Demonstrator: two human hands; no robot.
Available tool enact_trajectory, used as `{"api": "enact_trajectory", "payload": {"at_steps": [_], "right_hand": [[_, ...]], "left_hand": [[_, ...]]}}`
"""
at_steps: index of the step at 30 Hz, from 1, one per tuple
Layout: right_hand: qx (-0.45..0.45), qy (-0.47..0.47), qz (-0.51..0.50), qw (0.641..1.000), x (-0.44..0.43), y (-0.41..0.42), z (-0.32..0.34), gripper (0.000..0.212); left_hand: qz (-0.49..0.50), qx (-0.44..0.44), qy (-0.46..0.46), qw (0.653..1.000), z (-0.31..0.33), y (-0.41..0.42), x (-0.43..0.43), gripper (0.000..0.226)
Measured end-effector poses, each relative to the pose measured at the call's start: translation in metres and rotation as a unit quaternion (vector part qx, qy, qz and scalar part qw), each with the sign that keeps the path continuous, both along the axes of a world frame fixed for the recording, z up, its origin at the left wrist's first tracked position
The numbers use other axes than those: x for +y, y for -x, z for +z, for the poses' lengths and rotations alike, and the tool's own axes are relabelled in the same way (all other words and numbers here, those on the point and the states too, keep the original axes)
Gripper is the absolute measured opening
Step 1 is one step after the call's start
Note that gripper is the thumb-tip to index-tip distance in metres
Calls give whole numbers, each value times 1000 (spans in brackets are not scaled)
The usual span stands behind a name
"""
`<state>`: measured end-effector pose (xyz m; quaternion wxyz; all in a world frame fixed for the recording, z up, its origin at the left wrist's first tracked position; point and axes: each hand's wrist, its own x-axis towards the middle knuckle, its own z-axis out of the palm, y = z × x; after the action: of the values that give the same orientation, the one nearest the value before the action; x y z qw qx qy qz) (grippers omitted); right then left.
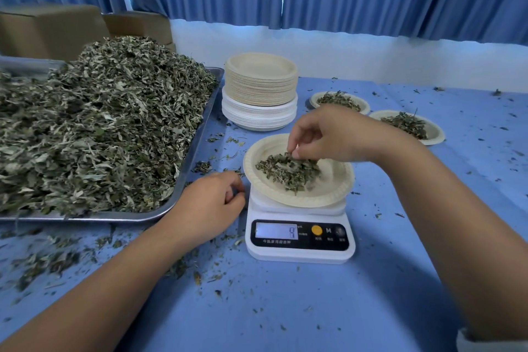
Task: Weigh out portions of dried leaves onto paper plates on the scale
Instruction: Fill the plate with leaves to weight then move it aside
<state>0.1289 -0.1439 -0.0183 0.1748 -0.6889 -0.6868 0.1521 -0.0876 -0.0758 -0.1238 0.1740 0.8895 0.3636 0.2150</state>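
The fingertips [295, 151] of the right hand [323, 134] are bending down and pinching a few bits at the top of the small heap of leaves [285, 173]. The hand is hanging just over that heap, so the leaves are lying right under its fingers. The heap is stretching left to right across the paper plate [328, 194], which is sitting on the scale [300, 248] in the middle of the frame. The left hand [214, 200] is resting on the table [285, 308] just left of the scale, fingers curled in; I cannot tell if it is holding anything. It is lying nearer the big pile of leaves [100, 123] in the tray [200, 134] at the left.
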Motion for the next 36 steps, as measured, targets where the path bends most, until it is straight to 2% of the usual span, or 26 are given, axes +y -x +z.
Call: {"api": "enact_trajectory", "payload": {"at_steps": [4,10,25,32,36], "right_hand": [[-29,69,-4,997,-3,-1,0,6],[22,7,-21,999,-6,3,7,14],[49,-16,-8,999,-1,8,-2,12],[93,-80,23,992,0,29,-2,5],[84,-88,91,988,13,68,-4,6]], "left_hand": [[0,3,-2,1000,0,0,0,6],[-3,5,5,1000,1,0,-1,6],[-3,4,3,1000,1,0,-1,6],[-6,5,-1,1000,2,-1,-1,7],[-3,3,0,1000,4,-2,-2,9]]}}
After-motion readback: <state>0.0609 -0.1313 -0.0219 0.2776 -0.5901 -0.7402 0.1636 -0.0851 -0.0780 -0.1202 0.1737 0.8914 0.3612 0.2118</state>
